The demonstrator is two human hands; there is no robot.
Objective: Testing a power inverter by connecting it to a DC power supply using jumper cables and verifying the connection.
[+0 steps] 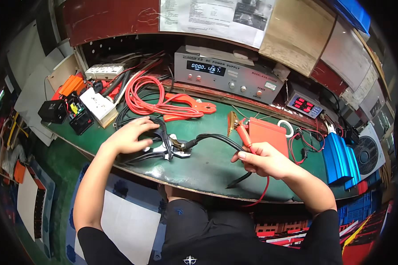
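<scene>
Workbench (208,170) with green top carries a grey power supply (227,75) at the back. Left hand (130,137) rests, fingers spread, on black cables (139,121) near a black clamp (174,148). Right hand (263,161) is closed around a red-handled clamp (239,128), raised just beside a red box (269,134).

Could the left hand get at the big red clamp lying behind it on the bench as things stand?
Probably yes. The left hand rests on black cables, and the red clamp lies just beyond it on the green bench, uncovered apart from looped red wire beside it.
</scene>
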